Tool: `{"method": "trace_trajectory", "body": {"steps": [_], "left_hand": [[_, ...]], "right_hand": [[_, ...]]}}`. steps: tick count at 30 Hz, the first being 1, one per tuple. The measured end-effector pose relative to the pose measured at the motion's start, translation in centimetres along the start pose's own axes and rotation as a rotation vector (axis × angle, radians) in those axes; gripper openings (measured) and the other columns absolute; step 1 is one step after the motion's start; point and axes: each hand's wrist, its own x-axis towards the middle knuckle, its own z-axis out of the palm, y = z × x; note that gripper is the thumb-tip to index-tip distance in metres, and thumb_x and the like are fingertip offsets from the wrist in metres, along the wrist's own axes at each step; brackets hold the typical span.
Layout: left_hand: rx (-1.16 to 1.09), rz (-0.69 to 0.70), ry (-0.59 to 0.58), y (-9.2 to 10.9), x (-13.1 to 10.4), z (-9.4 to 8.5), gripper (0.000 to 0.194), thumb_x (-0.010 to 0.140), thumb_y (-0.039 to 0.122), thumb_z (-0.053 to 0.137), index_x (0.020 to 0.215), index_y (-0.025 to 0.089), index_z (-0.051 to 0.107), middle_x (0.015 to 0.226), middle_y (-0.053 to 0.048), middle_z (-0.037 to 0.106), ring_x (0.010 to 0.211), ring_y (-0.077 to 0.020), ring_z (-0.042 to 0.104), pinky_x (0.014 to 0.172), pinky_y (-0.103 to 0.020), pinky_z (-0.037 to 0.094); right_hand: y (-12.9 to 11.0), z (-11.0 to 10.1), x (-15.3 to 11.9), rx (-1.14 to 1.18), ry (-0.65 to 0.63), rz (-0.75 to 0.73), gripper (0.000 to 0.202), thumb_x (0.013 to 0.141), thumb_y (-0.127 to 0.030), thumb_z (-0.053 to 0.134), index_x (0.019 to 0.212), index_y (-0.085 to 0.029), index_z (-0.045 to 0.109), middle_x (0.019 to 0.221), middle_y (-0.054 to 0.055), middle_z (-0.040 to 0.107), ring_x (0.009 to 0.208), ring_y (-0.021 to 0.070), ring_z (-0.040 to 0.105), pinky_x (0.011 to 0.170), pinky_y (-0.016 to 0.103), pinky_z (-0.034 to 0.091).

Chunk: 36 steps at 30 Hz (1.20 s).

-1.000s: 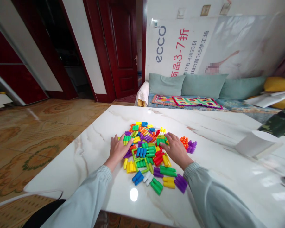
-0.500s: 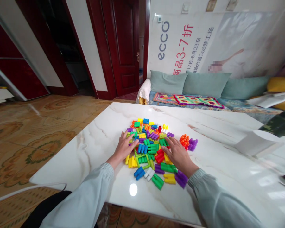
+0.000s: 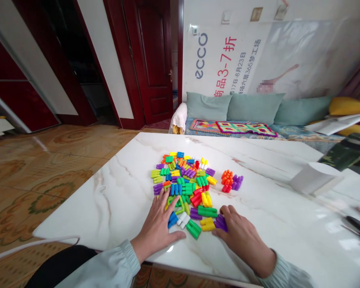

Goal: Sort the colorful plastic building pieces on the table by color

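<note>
Colourful plastic building blocks, made of joined rounded tubes, lie in a loose heap on the white marble-patterned table (image 3: 108,200). My left hand (image 3: 156,228) rests at the heap's near left with fingers spread, partly over a blue block (image 3: 172,220) and a lime-green frame-like piece (image 3: 181,210). By its thumb lie a white block (image 3: 183,220) and a green block (image 3: 193,229). My right hand (image 3: 243,236) curls its thumb and fingers around a purple block (image 3: 221,223) at the near right, beside a yellow block (image 3: 208,224). Its fingers partly hide the purple block.
To the right of the heap, orange blocks (image 3: 227,177) and purple blocks (image 3: 237,182) stand clustered with red ones. A white box-like object (image 3: 315,176), a dark green camouflage-patterned item (image 3: 346,152) and a black-handled tool (image 3: 358,226) are farther right. A sofa with cushions (image 3: 255,108) stands behind the table.
Both hands have drawn back toward the near edge. My right hand has come down around the purple block, and my left has moved over the blue block. The view has shifted slightly.
</note>
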Motion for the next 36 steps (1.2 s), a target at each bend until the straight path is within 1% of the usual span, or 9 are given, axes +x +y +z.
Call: {"method": "trace_trajectory", "body": {"steps": [4, 8, 12, 16, 19, 21, 23, 28, 36], "left_hand": [[0.021, 0.016, 0.04, 0.0, 0.2, 0.3, 0.092, 0.072, 0.053, 0.072, 0.149, 0.022, 0.032, 0.16, -0.017, 0.014, 0.144, -0.0436, 0.017, 0.111, -0.065, 0.025], [0.043, 0.031, 0.086, 0.2, 0.0, -0.3, 0.075, 0.08, 0.032, 0.064, 0.148, 0.022, 0.035, 0.161, -0.013, 0.013, 0.145, -0.04, 0.018, 0.114, -0.061, 0.024], [0.032, 0.079, 0.114, 0.6, -0.4, -1.1, 0.071, 0.079, 0.018, 0.058, 0.147, 0.02, 0.037, 0.161, -0.012, 0.011, 0.146, -0.0383, 0.015, 0.115, -0.061, 0.023], [-0.036, 0.287, 0.089, 1.4, -0.5, -1.7, 0.057, 0.082, 0.025, 0.062, 0.138, 0.023, 0.048, 0.161, -0.011, 0.017, 0.146, -0.0383, 0.013, 0.114, -0.063, 0.021], [-0.088, 0.528, -0.015, 2.0, -0.4, -1.9, 0.041, 0.088, 0.03, 0.06, 0.128, 0.025, 0.057, 0.154, -0.008, 0.035, 0.145, -0.0336, 0.022, 0.115, -0.061, 0.022], [-0.103, 0.597, -0.069, 2.2, -0.3, -1.7, 0.037, 0.09, 0.032, 0.059, 0.125, 0.025, 0.059, 0.148, -0.007, 0.046, 0.143, -0.0311, 0.03, 0.115, -0.059, 0.023], [-0.107, 0.593, -0.076, 2.3, -0.1, -1.5, 0.036, 0.09, 0.033, 0.058, 0.125, 0.024, 0.059, 0.143, -0.008, 0.052, 0.14, -0.0301, 0.035, 0.115, -0.058, 0.024], [-0.15, 0.57, 0.036, 2.1, 0.1, -0.8, 0.027, 0.092, 0.026, 0.056, 0.118, 0.024, 0.064, 0.13, -0.006, 0.064, 0.134, -0.0255, 0.045, 0.116, -0.052, 0.027], [-0.164, 0.584, 0.06, 2.0, 0.0, -0.5, 0.027, 0.091, 0.027, 0.058, 0.117, 0.021, 0.064, 0.128, -0.008, 0.064, 0.13, -0.0261, 0.049, 0.113, -0.051, 0.035]], "right_hand": [[-0.5, -0.8, 0.8, 0.123, -0.034, 0.025, 0.023, 0.081, -0.034, 0.062, 0.098, -0.021, 0.053, 0.096, 0.008, 0.065, 0.079, 0.0236, 0.068, 0.064, 0.031, 0.046], [0.5, -1.1, 1.5, 0.18, -0.059, 0.048, 0.017, 0.087, -0.037, 0.052, 0.091, -0.02, 0.055, 0.087, 0.007, 0.067, 0.079, 0.0231, 0.065, 0.066, 0.032, 0.044], [1.7, -1.5, 2.0, 0.192, -0.084, 0.064, 0.018, 0.088, -0.038, 0.052, 0.084, -0.02, 0.056, 0.078, 0.004, 0.067, 0.071, 0.0209, 0.063, 0.063, 0.031, 0.041], [1.2, -2.0, 2.3, 0.167, 0.017, 0.044, 0.007, 0.085, -0.027, 0.055, 0.086, -0.021, 0.059, 0.086, 0.003, 0.067, 0.075, 0.0198, 0.062, 0.064, 0.031, 0.041], [-0.1, -1.8, 2.3, 0.221, 0.075, -0.131, 0.01, 0.083, -0.017, 0.055, 0.087, -0.022, 0.063, 0.089, 0.003, 0.065, 0.086, 0.02, 0.061, 0.072, 0.03, 0.044], [-0.7, -1.4, 2.3, 0.243, 0.095, -0.234, 0.014, 0.085, -0.014, 0.054, 0.089, -0.022, 0.065, 0.09, 0.003, 0.065, 0.09, 0.0201, 0.06, 0.074, 0.03, 0.045], [-1.0, -1.0, 2.5, 0.272, 0.13, -0.266, 0.017, 0.087, -0.016, 0.053, 0.094, -0.023, 0.067, 0.091, 0.004, 0.064, 0.088, 0.0195, 0.06, 0.073, 0.029, 0.046], [-1.4, -0.7, 4.9, 0.341, 0.312, -0.238, 0.02, 0.09, -0.018, 0.05, 0.098, -0.021, 0.068, 0.1, 0.007, 0.066, 0.092, 0.0204, 0.06, 0.081, 0.031, 0.048], [-5.8, -0.6, 9.9, 0.13, 0.114, -0.287, 0.05, 0.078, -0.019, 0.062, 0.128, -0.018, 0.058, 0.119, 0.008, 0.067, 0.111, 0.0263, 0.051, 0.091, 0.035, 0.044]]}}
